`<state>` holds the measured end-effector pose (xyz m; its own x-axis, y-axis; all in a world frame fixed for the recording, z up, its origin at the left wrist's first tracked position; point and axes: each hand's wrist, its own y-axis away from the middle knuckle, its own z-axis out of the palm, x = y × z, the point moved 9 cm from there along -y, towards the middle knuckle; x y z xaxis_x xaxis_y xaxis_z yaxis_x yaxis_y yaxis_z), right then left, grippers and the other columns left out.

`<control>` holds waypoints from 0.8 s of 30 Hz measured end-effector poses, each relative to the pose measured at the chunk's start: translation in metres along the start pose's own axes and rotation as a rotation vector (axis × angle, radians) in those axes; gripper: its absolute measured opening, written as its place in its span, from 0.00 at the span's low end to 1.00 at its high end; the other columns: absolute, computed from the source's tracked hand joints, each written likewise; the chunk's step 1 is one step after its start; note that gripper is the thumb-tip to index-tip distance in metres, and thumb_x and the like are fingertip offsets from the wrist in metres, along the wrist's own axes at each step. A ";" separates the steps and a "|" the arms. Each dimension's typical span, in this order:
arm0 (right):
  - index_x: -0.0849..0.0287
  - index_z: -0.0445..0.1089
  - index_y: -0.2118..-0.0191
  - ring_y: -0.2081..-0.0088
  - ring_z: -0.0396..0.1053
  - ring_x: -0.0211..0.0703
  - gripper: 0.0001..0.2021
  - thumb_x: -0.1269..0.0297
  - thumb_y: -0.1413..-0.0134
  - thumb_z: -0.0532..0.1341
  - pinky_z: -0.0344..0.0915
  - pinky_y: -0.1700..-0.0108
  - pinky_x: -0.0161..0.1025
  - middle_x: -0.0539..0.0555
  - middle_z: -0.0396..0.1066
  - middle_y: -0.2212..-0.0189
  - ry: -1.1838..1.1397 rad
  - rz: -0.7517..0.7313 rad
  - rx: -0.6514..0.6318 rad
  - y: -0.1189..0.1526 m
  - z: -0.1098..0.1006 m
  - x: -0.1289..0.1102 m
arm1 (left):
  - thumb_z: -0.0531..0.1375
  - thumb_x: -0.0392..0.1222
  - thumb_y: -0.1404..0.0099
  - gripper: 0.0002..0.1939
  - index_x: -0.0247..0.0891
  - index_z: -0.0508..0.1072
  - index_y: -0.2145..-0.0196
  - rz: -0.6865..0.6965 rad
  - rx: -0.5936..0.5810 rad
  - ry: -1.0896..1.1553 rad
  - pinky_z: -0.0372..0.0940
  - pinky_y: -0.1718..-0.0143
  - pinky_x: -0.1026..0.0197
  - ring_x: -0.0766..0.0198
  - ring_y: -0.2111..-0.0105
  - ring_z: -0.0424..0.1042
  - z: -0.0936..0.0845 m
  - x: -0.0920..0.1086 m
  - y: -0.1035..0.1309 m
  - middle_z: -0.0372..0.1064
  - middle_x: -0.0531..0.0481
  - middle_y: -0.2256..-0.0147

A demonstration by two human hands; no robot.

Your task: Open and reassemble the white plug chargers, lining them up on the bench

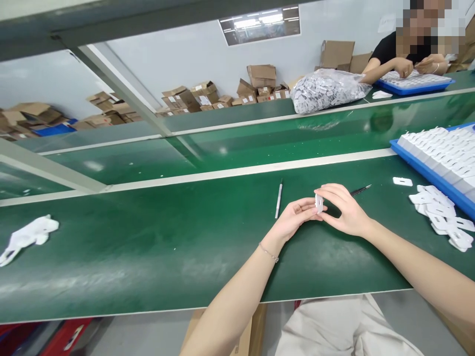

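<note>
Between my two hands, just above the green bench, is a small white plastic plate (319, 203) with a slot in it, tilted on edge. My left hand (296, 215) pinches its lower left side. The fingertips of my right hand (343, 210) grip its top and right edges. Left of my hands a thin white pen-like tool (278, 200) lies on the bench. Dark tweezers (360, 190) lie partly hidden behind my right hand. To the right are one loose slotted plate (403, 181) and a pile of similar white plates (440, 212).
A blue tray (426, 170) with rows of white parts stands at the right. A crumpled white cloth or glove (31, 235) lies far left. Across the bench are a bag of small parts (326, 91) and a co-worker (393, 57) at another blue tray (417, 89). A metal post (122, 81) rises at left.
</note>
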<state>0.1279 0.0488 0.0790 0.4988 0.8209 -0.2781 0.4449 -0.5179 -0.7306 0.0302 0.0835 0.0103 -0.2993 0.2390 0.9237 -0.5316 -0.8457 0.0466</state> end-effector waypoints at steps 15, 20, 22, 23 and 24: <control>0.52 0.57 0.38 0.47 0.65 0.53 0.26 0.64 0.41 0.60 0.67 0.46 0.56 0.59 0.69 0.50 -0.003 -0.003 -0.030 0.001 0.002 0.001 | 0.70 0.48 0.46 0.25 0.31 0.75 0.55 -0.010 -0.041 -0.012 0.68 0.56 0.55 0.51 0.56 0.75 0.001 -0.002 -0.001 0.76 0.37 0.59; 0.54 0.58 0.39 0.47 0.64 0.53 0.26 0.65 0.42 0.60 0.66 0.46 0.57 0.60 0.69 0.50 0.001 -0.008 -0.023 0.001 0.002 0.001 | 0.70 0.46 0.47 0.24 0.31 0.74 0.55 -0.003 -0.033 -0.004 0.69 0.57 0.56 0.53 0.58 0.75 0.000 -0.002 -0.001 0.76 0.38 0.60; 0.54 0.57 0.38 0.47 0.65 0.53 0.26 0.64 0.41 0.60 0.67 0.47 0.57 0.60 0.69 0.50 -0.004 -0.009 -0.021 0.001 0.002 0.001 | 0.70 0.46 0.46 0.23 0.31 0.74 0.56 -0.006 -0.035 -0.002 0.69 0.57 0.55 0.54 0.59 0.75 0.000 -0.002 -0.002 0.76 0.38 0.60; 0.54 0.57 0.38 0.47 0.65 0.53 0.25 0.64 0.41 0.60 0.67 0.47 0.57 0.60 0.69 0.50 -0.005 -0.010 -0.021 0.000 0.002 0.001 | 0.70 0.46 0.46 0.23 0.31 0.74 0.56 -0.008 -0.037 -0.004 0.69 0.57 0.55 0.54 0.59 0.75 0.000 -0.003 -0.002 0.76 0.38 0.60; 0.54 0.58 0.39 0.47 0.65 0.53 0.25 0.64 0.41 0.60 0.67 0.47 0.56 0.60 0.69 0.50 -0.004 -0.011 -0.021 0.000 0.001 0.000 | 0.70 0.46 0.46 0.23 0.31 0.74 0.56 -0.008 -0.040 -0.006 0.68 0.57 0.55 0.53 0.58 0.75 -0.001 -0.003 -0.002 0.76 0.38 0.60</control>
<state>0.1272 0.0493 0.0776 0.4904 0.8277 -0.2727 0.4663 -0.5136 -0.7203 0.0318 0.0848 0.0074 -0.2904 0.2424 0.9257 -0.5653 -0.8240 0.0384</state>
